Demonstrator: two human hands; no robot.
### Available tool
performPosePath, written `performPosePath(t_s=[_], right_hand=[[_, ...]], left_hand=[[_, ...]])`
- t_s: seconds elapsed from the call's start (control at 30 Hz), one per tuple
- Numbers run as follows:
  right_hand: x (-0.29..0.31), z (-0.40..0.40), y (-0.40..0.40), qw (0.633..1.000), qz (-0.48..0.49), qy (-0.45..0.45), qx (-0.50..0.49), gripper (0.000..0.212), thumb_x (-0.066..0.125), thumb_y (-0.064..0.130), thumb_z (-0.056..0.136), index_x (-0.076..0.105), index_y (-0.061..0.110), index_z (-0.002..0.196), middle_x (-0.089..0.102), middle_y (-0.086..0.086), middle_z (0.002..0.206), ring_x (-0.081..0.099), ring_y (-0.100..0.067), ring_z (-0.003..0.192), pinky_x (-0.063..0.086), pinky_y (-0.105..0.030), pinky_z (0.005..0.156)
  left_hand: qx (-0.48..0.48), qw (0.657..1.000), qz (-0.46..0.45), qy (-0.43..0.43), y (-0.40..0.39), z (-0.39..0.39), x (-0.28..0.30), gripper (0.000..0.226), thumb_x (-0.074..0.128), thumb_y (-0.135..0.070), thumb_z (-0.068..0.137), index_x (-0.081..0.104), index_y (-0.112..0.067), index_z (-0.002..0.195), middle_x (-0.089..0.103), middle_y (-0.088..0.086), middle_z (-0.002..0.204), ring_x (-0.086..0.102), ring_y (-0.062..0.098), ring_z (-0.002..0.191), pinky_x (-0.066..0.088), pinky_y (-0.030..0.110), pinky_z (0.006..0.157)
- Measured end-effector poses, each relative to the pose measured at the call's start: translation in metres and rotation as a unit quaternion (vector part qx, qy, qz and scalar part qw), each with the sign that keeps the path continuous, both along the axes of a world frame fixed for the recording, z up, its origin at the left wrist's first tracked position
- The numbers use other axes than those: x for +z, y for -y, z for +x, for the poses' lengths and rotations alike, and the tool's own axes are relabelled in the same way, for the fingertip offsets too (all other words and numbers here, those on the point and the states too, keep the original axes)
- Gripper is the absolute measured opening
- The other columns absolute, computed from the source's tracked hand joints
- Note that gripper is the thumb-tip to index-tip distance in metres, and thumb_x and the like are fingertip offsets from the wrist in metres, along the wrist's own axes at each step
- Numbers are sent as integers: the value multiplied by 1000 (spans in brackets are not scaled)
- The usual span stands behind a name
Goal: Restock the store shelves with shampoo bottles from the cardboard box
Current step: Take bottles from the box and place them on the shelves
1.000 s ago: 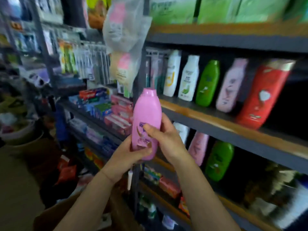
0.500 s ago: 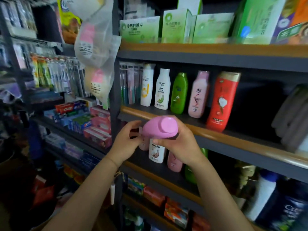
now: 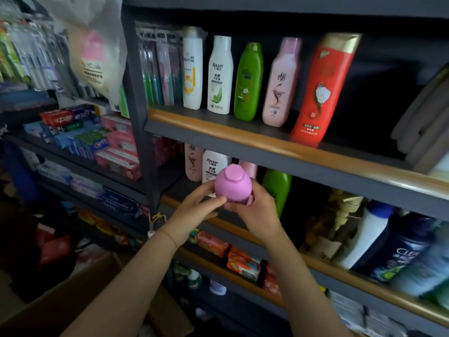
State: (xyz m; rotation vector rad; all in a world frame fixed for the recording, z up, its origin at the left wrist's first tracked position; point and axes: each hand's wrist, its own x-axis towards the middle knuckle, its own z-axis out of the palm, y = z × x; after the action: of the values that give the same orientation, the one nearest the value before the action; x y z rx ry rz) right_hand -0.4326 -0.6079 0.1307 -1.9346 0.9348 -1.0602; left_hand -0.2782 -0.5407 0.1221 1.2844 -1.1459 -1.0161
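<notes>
A pink shampoo bottle [image 3: 232, 184] lies tipped with its cap end facing me, held between both hands in front of the middle shelf [image 3: 213, 222]. My left hand [image 3: 194, 210] grips its left side and my right hand [image 3: 257, 210] holds its right side and underside. Behind it on that shelf stand a pale pink bottle [image 3: 193, 161], a white bottle [image 3: 213, 164] and a green bottle [image 3: 277, 188]. The cardboard box [image 3: 80, 300] sits open at the bottom left.
The upper shelf [image 3: 267, 144] carries white, green, pink and red bottles [image 3: 320, 91], with dark free room to the red one's right. Toothpaste boxes [image 3: 92, 137] fill the left rack. A plastic bag [image 3: 94, 49] hangs from the upright post. Large bottles [image 3: 398, 249] stand at right.
The bottle has tipped from upright to cap toward me and moved in toward the middle shelf. The view has shifted closer to the shelves.
</notes>
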Motion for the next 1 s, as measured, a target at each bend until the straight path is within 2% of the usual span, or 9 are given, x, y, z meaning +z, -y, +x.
performPosePath(t_s=[0.07, 0.2, 0.37, 0.47, 0.57, 0.67, 0.77, 0.87, 1.0], right_hand=[[-3, -15, 4, 1000, 11, -17, -15, 62, 87, 19, 69, 59, 24, 125, 64, 12, 106, 59, 0, 91, 41, -2, 72], [-17, -42, 9, 996, 22, -39, -77, 59, 86, 22, 72, 58, 12, 123, 62, 8, 99, 59, -10, 89, 44, -5, 66], [-33, -62, 15, 989, 91, -43, -109, 52, 82, 21, 78, 45, 18, 115, 58, 13, 92, 57, 0, 78, 44, -6, 60], [-46, -59, 20, 980, 127, -62, -137, 59, 81, 28, 78, 42, 13, 119, 61, -3, 108, 63, -21, 94, 49, -18, 68], [-52, -51, 26, 972, 127, -87, -175, 65, 78, 28, 81, 39, 8, 128, 52, -11, 121, 59, -29, 103, 51, -29, 72], [-57, -45, 28, 962, 137, -96, -214, 70, 76, 24, 82, 34, 5, 135, 43, -17, 129, 53, -36, 112, 53, -39, 85], [-70, -43, 30, 949, 180, -132, -224, 75, 78, 24, 81, 31, 4, 137, 40, -19, 134, 46, -38, 123, 49, -47, 97], [-77, -47, 30, 930, 147, -229, -247, 72, 73, 32, 84, 33, 7, 138, 43, -17, 137, 41, -35, 129, 40, -47, 103], [-77, -48, 34, 913, 115, -294, -260, 73, 70, 39, 86, 31, 10, 140, 52, -10, 134, 51, -31, 123, 33, -47, 105]], left_hand=[[-22, 1000, 2, 18, 9, -12, -3, 37, 68, -42, 90, 59, -52, 125, 61, -15, 131, 60, 5, 120, 54, 34, 97], [-51, 998, 16, 19, 29, -36, -10, 38, 70, -50, 82, 60, -56, 119, 64, -13, 129, 62, 10, 119, 56, 35, 95], [-60, 997, 45, 8, 48, -63, -21, 39, 64, -31, 95, 53, -36, 132, 65, -1, 124, 66, 11, 105, 58, 24, 84], [-63, 996, 67, 21, 57, -71, -22, 40, 63, -31, 96, 48, -36, 133, 63, -6, 118, 65, 8, 102, 58, 22, 81], [-49, 995, 81, 40, 67, -72, -23, 47, 63, -38, 95, 46, -35, 138, 63, -8, 115, 65, 12, 105, 59, 30, 87], [-33, 994, 86, 58, 73, -73, -25, 49, 65, -41, 93, 48, -33, 137, 64, -8, 114, 65, 10, 103, 60, 29, 83], [-34, 989, 110, 88, 77, -73, -30, 48, 68, -44, 91, 51, -28, 133, 64, -3, 117, 66, 11, 100, 62, 29, 75], [-42, 979, 139, 143, 81, -69, -35, 47, 73, -40, 87, 52, -25, 127, 66, -4, 113, 67, 11, 94, 57, 23, 60], [-16, 978, 150, 143, 90, -66, -44, 43, 75, -13, 86, 55, -14, 125, 69, 8, 114, 72, 17, 82, 58, 24, 60]])
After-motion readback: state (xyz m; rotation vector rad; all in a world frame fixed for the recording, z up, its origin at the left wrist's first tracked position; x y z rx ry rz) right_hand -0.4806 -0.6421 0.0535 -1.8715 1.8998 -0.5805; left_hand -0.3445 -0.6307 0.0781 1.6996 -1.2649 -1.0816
